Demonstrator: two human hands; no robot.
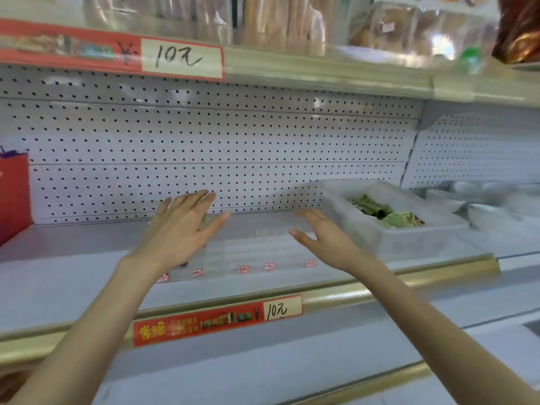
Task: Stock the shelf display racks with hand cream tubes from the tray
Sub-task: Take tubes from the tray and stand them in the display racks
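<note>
On the right end of the shelf [73, 258] sits a see-through tray [423, 238], close to the back wall. Green hand cream tubes [377, 209] lie in a pile inside it. They are blurry, so I cannot count them.

Just left of the tray, in the middle of the shelf, stand the clear display racks [248, 252]. They are very hard to see because they are see-through. Small red labels [243, 269] in a row along their front show where they are.

The left hand [181, 226] is over the left part of the racks. Its fingers are straight and spread wide, palm down. A bit of green shows by its fingers and a dark spot shows below its wrist, but I cannot tell what they are. The hand hides that part of the racks.

The right hand [324, 235] is over the right part of the racks, just beside the tray. Its fingers are straight too, and it holds nothing. The two hands are apart.

Behind them is a white back wall [204, 135] full of little holes. A red price strip [217, 318] sticks to the gold front edge of the shelf. At the left edge a red bag [13, 194] is cut off. The next shelf up holds wrapped packs [388, 24], too blurry to make out. White things [496, 197] past the tray are blurry as well.
</note>
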